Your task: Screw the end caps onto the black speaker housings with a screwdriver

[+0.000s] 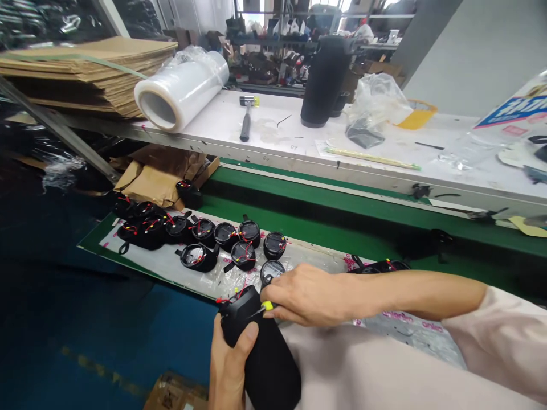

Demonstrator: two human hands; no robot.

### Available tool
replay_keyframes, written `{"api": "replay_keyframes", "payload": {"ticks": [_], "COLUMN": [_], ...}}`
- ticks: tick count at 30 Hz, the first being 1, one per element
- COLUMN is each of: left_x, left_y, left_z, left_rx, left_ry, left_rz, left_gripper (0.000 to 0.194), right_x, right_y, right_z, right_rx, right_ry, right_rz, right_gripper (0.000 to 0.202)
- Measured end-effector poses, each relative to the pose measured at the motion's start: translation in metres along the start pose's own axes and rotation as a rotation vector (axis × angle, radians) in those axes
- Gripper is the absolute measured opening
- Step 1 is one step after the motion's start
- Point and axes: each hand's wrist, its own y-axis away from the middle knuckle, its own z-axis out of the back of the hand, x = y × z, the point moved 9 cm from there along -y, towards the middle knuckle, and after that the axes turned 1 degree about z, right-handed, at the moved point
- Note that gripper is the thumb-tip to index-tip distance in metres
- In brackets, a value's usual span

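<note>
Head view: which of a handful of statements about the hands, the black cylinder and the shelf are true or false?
1. The left hand holds the black cylinder. True.
2. The hammer lies on the floor. False: the hammer lies on the white shelf.
3. The right hand holds a tool with a yellow part. True.
4. The plastic roll stands on end. False: the plastic roll lies on its side.

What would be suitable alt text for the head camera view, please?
The left hand holds a black cylinder while the right hand holds a yellow-ended tool at its upper part. Beyond, black units with red wires stand on a pale board; above, a white shelf carries a plastic roll and a mallet.
</note>
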Motion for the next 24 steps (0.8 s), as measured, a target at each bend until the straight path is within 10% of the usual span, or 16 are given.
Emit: {"api": "replay_keyframes", "payload": {"ticks": [24], "left_x": [-0.045], "left_y": [-0.001], "left_z": [-0.012], "left_rx": [-0.045], "left_ry": [-0.54], "left_rz": [-0.222], "left_gripper": [0.09], "right_x": [-0.002], "right_y": [0.001], "right_z": [0.013], "right_rx": [0.039], "right_ry": [0.268], "right_rz": [0.011], "right_gripper": [0.032]}}
